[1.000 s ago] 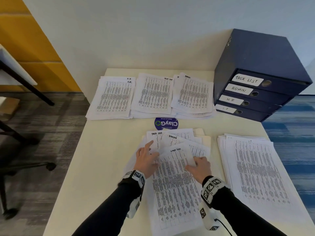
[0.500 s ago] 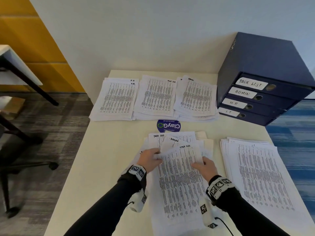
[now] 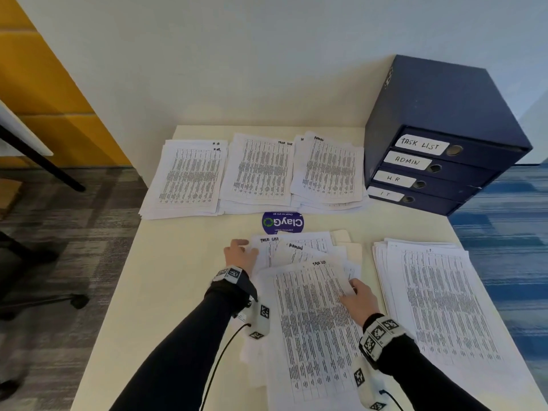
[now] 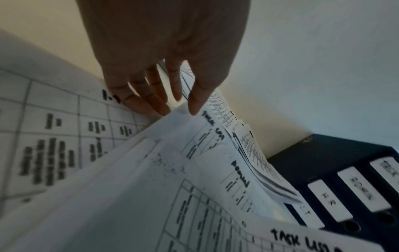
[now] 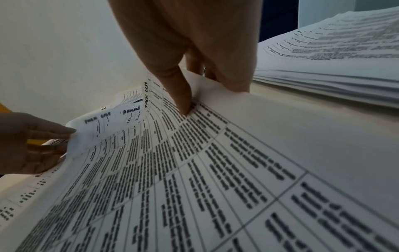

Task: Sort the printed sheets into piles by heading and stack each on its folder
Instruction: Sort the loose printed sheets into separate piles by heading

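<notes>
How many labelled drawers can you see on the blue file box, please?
4, stacked on the blue file box: TASK LIST drawer on top, then ADMIN drawer, H.R drawer, and I T drawer lowest.

The sheets (image 3: 311, 321) are thin white paper, matt, printed with black tables and headed by hand in black marker; the top one bends softly where the right hand (image 3: 360, 301) pinches its edge. The piles (image 3: 258, 170) along the table's far edge and the stack (image 3: 439, 298) at its right edge are the same matt paper. The table (image 3: 166, 277) is smooth, cream, with a dull sheen. A cream card folder (image 3: 353, 250) shows under the sheets. The drawer box (image 3: 439, 114) in the far right corner looks like dark blue matt board with white paper labels. The sticker (image 3: 283, 222) is glossy blue. The sleeves (image 3: 189, 351) are black cloth. The floor carpet is rough.
</notes>
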Tool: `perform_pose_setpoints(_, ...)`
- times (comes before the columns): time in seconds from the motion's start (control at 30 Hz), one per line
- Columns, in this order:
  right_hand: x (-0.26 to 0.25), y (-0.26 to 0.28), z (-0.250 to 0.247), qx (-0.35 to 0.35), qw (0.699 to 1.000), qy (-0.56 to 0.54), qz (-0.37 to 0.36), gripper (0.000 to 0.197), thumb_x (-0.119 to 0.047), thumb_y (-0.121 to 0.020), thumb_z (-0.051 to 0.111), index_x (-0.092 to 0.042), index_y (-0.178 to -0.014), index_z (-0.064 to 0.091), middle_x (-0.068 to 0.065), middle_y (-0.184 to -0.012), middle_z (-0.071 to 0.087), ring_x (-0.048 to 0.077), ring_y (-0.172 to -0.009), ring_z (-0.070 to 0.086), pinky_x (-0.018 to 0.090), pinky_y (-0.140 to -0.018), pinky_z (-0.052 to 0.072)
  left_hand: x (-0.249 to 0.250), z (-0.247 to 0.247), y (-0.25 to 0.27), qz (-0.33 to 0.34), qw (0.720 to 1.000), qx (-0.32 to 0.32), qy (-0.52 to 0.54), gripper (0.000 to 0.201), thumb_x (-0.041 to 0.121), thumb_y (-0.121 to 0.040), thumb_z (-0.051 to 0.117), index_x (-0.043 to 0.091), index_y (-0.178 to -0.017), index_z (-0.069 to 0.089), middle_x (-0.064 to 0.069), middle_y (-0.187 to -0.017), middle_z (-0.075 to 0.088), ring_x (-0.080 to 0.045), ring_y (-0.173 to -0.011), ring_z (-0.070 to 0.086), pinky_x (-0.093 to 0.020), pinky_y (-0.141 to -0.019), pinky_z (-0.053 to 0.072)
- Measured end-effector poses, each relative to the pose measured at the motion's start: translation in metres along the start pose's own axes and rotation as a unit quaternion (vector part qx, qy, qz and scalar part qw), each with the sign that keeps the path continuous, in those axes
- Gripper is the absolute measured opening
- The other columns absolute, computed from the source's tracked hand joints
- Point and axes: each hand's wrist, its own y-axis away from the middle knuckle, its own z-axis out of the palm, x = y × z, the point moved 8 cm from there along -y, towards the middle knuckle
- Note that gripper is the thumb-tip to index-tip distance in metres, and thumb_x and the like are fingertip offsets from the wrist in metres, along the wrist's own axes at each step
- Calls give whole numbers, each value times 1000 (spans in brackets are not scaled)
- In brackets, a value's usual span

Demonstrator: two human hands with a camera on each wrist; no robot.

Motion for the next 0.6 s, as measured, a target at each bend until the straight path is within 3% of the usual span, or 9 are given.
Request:
perform_pose_setpoints(0.13, 5, -3, 3, -5, 1000, -1, 6, 30, -7, -85, 57, -7, -115, 55, 12, -117, 61, 19, -80, 56, 19, -56, 37, 10, 6, 14, 60, 996, -38, -48, 34, 22, -86, 62, 9, -117, 56, -14, -122, 41, -26, -90, 52, -28, -84, 41)
perform_pose_setpoints(0.2, 4, -2, 3, -9, 1000, 5, 4, 31, -7, -85, 56, -7, -116, 55, 13, -117, 62, 18, -80, 56, 21, -58, 38, 7, 15, 23, 73, 988, -83, -111, 43, 27, -91, 56, -5, -119, 53, -20, -126, 43, -36, -102, 54, -33, -91, 41)
perform_pose_setpoints(0.27, 7, -4, 5, -16, 1000, 7, 12, 41, -8, -86, 56, -6, -126, 51, 14, -122, 60, 18, -83, 56, 20, -59, 41, 7, 16, 34, 98, 974, -103, -178, 48, 30, -97, 48, -9, -124, 49, -22, -130, 48, -38, -114, 51, -37, -98, 38)
perform_pose_setpoints(0.33, 8, -7, 7, -22, 1000, 16, 16, 50, -10, -85, 56, -7, -134, 46, 15, -129, 56, 19, -91, 53, 25, -73, 47, 22, 0, 44, 136, 969, -70, -193, 43, 29, -100, 42, 0, -131, 50, -17, -130, 55, -33, -117, 53, -36, -97, 39)
perform_pose_setpoints(0.37, 8, -7, 7, -22, 999, 26, 14, 51, -11, -85, 56, -7, -134, 46, 16, -130, 55, 18, -94, 51, 30, -81, 47, 36, -13, 50, 167, 968, -41, -184, 38, 28, -101, 40, 4, -128, 52, -14, -121, 61, -31, -110, 57, -34, -92, 42)
perform_pose_setpoints(0.47, 5, -9, 8, -34, 998, 42, 26, 53, -11, -85, 55, -7, -137, 44, 16, -133, 52, 21, -103, 53, 34, -93, 44, 85, -57, 65, 264, 953, 52, -141, 20, 23, -101, 39, 12, -96, 55, -6, -79, 62, -24, -71, 59, -28, -67, 43)
perform_pose_setpoints(0.53, 2, -8, 8, -38, 998, 40, 37, 57, -9, -86, 54, -7, -140, 40, 13, -137, 49, 28, -117, 52, 31, -97, 41, 117, -90, 72, 309, 936, 102, -135, 19, 21, -101, 41, 11, -89, 54, -3, -71, 57, -21, -65, 54, -27, -61, 37)
perform_pose_setpoints(0.6, -2, -6, 7, -40, 997, 36, 47, 55, -11, -85, 55, -7, -139, 42, 13, -137, 50, 29, -119, 52, 33, -101, 42, 147, -124, 77, 336, 922, 149, -124, 21, 19, -100, 42, 6, -91, 55, -5, -71, 54, -20, -65, 50, -27, -61, 32)
